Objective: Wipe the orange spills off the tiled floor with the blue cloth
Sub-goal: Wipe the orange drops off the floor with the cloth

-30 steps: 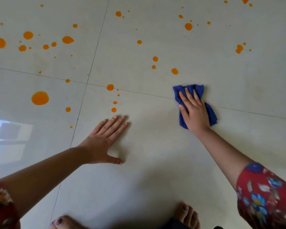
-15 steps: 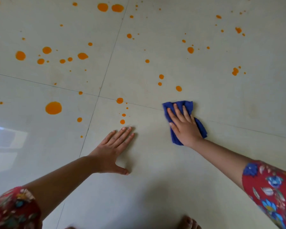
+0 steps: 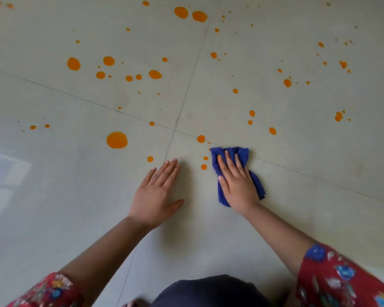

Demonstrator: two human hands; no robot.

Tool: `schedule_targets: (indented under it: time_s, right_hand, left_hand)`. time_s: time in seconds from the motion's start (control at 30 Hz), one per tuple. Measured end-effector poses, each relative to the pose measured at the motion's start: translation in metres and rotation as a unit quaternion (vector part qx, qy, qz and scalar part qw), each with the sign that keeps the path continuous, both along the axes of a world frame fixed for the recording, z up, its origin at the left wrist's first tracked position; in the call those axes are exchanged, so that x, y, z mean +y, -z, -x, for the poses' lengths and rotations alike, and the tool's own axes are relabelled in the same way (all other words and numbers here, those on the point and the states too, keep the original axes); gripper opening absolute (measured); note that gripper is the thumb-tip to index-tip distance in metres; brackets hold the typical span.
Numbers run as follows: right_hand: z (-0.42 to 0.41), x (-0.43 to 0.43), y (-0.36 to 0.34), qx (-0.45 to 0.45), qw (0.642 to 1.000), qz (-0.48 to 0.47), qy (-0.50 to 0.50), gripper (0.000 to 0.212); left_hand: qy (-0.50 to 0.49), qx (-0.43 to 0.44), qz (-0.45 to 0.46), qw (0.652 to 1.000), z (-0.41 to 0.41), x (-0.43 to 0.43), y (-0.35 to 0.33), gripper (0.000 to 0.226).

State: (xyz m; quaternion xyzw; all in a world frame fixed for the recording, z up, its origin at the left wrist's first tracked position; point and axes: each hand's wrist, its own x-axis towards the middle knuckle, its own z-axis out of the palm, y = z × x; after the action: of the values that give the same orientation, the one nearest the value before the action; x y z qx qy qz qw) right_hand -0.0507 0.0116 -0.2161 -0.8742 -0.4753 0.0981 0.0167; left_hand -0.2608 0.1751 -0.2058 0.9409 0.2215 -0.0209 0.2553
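The blue cloth (image 3: 242,155) lies crumpled on the pale tiled floor (image 3: 308,207), just right of where the grout lines cross. My right hand (image 3: 236,182) presses flat on it with straight fingers. My left hand (image 3: 156,191) rests palm down on the floor to its left, fingers straight. Two small orange drops (image 3: 204,166) sit between the hands, touching neither. A bigger orange drop (image 3: 201,138) lies on the grout line just beyond the cloth. A large orange spill (image 3: 117,140) lies further left, and several more spots are scattered across the far tiles.
A dark knee (image 3: 211,291) fills the bottom middle of the view. A bright window reflection (image 3: 2,173) shines on the left tile. Red flowered sleeves cover both upper arms.
The right hand has slid the cloth left toward the tile crossing and the small drops. The view has shifted forward, so more spots show at the top.
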Motion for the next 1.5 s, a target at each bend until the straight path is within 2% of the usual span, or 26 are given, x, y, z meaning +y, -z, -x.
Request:
schedule_targets:
  time_s: [0.1, 0.2, 0.3, 0.37, 0.47, 0.53, 0.57, 0.6, 0.73, 0.8, 0.9, 1.0, 1.03, 1.1, 1.17, 1.23, 1.27, 1.3, 1.37, 1.43, 1.5]
  right_hand:
    - [0.025, -0.037, -0.002, 0.002, 0.996, 0.029, -0.082, 0.054]
    - [0.006, -0.046, -0.004, -0.006, 0.999, 0.017, -0.05, 0.054]
    - [-0.019, -0.002, 0.002, -0.002, 1.0, -0.011, 0.0, 0.055]
    - [-0.019, 0.033, 0.004, 0.01, 0.999, -0.03, -0.007, 0.055]
    - [-0.003, 0.032, 0.004, 0.004, 0.991, -0.029, -0.132, 0.053]
    - [-0.001, 0.006, 0.001, 0.001, 0.971, 0.001, -0.239, 0.053]
    - [-0.008, -0.005, 0.001, 0.004, 0.965, 0.013, -0.26, 0.053]
    - [-0.019, -0.01, 0.0, 0.006, 0.969, 0.014, -0.248, 0.053]
    - [-0.049, 0.038, 0.004, 0.004, 0.997, -0.038, -0.071, 0.052]
    - [-0.041, 0.079, 0.005, 0.008, 0.997, -0.054, -0.06, 0.052]
    - [-0.016, 0.098, 0.008, 0.001, 0.986, -0.055, -0.155, 0.052]
    - [-0.01, 0.051, 0.004, 0.0, 0.946, -0.003, -0.326, 0.052]
    - [-0.019, 0.035, 0.001, 0.0, 0.936, 0.008, -0.352, 0.052]
    - [-0.044, 0.023, 0.0, -0.004, 0.955, 0.002, -0.297, 0.052]
    - [-0.059, 0.039, 0.004, -0.013, 0.988, -0.022, -0.152, 0.051]
    - [-0.052, 0.071, 0.005, -0.01, 0.997, -0.045, -0.056, 0.053]
    - [-0.041, 0.088, 0.005, -0.005, 0.998, -0.048, -0.049, 0.054]
    - [-0.027, 0.099, 0.005, -0.007, 0.996, -0.053, -0.072, 0.054]
    - [0.001, 0.1, 0.006, -0.02, 0.98, -0.051, -0.19, 0.054]
    - [0.013, 0.07, 0.007, -0.018, 0.939, -0.019, -0.343, 0.054]
    - [-0.003, 0.039, 0.002, -0.006, 0.894, 0.021, -0.448, 0.055]
  left_hand:
    - [-0.029, -0.019, -0.008, 0.999, 0.013, 0.008, 0.0, 0.08]
    - [-0.067, -0.041, -0.025, 0.997, 0.028, 0.013, 0.004, 0.073]
    - [-0.107, -0.051, -0.033, 0.992, 0.042, 0.017, 0.009, 0.067]
    - [-0.135, -0.048, -0.041, 0.989, 0.05, 0.022, 0.012, 0.063]
    - [-0.173, -0.041, -0.061, 0.982, 0.063, 0.031, 0.015, 0.057]
    - [-0.203, -0.038, -0.059, 0.977, 0.066, 0.039, 0.017, 0.056]
    - [-0.217, -0.038, -0.056, 0.974, 0.066, 0.04, 0.018, 0.055]
    - [-0.226, -0.037, -0.059, 0.972, 0.065, 0.039, 0.019, 0.054]
    - [-0.229, -0.038, -0.071, 0.97, 0.065, 0.035, 0.022, 0.052]
    - [-0.234, -0.036, -0.067, 0.969, 0.067, 0.036, 0.023, 0.051]
    - [-0.235, -0.036, -0.061, 0.969, 0.066, 0.037, 0.023, 0.052]
    - [-0.236, -0.037, -0.056, 0.969, 0.067, 0.037, 0.025, 0.052]
    - [-0.238, -0.036, -0.055, 0.969, 0.067, 0.037, 0.025, 0.052]
    - [-0.242, -0.035, -0.056, 0.968, 0.066, 0.038, 0.025, 0.052]
    - [-0.239, -0.036, -0.054, 0.969, 0.065, 0.039, 0.026, 0.053]
    - [-0.237, -0.038, -0.055, 0.969, 0.065, 0.037, 0.026, 0.053]
    - [-0.238, -0.04, -0.055, 0.969, 0.065, 0.037, 0.026, 0.053]
    - [-0.239, -0.04, -0.055, 0.969, 0.065, 0.036, 0.026, 0.053]
    - [-0.242, -0.039, -0.055, 0.968, 0.065, 0.036, 0.026, 0.052]
    - [-0.242, -0.036, -0.055, 0.968, 0.065, 0.037, 0.025, 0.053]
    - [-0.243, -0.036, -0.058, 0.968, 0.065, 0.037, 0.025, 0.053]
